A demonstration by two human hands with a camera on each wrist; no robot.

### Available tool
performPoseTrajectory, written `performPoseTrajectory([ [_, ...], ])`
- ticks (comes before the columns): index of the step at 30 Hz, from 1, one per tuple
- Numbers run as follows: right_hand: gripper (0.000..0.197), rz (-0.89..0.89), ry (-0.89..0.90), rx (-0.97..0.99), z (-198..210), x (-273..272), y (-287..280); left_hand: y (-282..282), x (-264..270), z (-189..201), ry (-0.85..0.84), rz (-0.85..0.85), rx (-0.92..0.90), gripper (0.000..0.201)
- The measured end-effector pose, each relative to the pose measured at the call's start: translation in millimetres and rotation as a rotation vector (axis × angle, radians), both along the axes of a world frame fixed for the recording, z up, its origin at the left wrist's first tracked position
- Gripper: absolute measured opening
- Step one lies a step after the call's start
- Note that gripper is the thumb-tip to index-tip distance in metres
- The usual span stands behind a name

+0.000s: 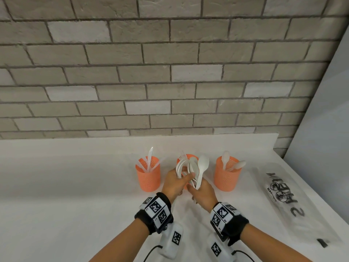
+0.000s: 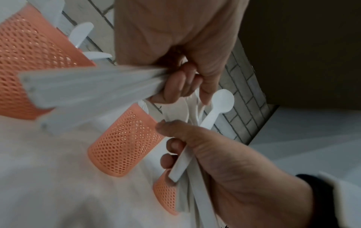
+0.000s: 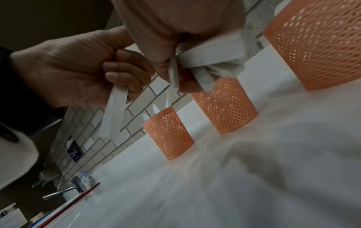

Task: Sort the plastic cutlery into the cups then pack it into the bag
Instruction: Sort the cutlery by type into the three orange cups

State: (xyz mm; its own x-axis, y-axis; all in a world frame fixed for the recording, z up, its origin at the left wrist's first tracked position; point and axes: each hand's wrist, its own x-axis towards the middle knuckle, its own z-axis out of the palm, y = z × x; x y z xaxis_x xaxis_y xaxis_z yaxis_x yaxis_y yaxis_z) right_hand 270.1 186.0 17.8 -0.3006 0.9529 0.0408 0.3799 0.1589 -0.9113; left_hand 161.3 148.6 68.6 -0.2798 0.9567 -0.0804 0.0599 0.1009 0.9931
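A white counter [image 1: 75, 186] is running along a brick wall, carrying three orange mesh cups: the left cup [image 1: 148, 174], the middle cup [image 1: 187, 157] and the right cup [image 1: 226, 175]. A clear printed bag [image 1: 294, 203] is lying flat at the right.

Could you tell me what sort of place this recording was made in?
Probably a kitchen or pantry counter: a white countertop runs along a grey brick-tile wall, and the right wrist view shows a metal faucet further along.

Cutlery handles [image 2: 93, 89] in curled fingers [image 2: 175, 86]
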Motion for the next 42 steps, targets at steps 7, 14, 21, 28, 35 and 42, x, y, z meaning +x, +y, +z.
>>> performPoseTrajectory([
  [7,0.036,0.057,0.116,-0.027,1,0,-1,-4,-1,8,0.036,-0.028,0.059,0.023],
  [14,0.026,0.095,0.138,-0.096,-4,4,0,5,-9,21,0.017,0.126,0.097,0.023],
  [21,0.029,0.081,0.050,-0.051,-7,4,-2,8,-7,6,-0.051,0.054,0.045,0.018],
  [28,0.009,0.063,0.055,-0.086,-2,21,-6,19,-19,20,-0.374,0.273,0.007,0.026],
  [35,0.017,0.018,0.217,-0.241,8,43,-7,24,-24,20,-0.288,0.244,0.130,0.021],
  [42,0.060,-0.036,0.264,-0.392,25,65,-3,18,-9,1,0.010,0.105,-0.012,0.040],
])
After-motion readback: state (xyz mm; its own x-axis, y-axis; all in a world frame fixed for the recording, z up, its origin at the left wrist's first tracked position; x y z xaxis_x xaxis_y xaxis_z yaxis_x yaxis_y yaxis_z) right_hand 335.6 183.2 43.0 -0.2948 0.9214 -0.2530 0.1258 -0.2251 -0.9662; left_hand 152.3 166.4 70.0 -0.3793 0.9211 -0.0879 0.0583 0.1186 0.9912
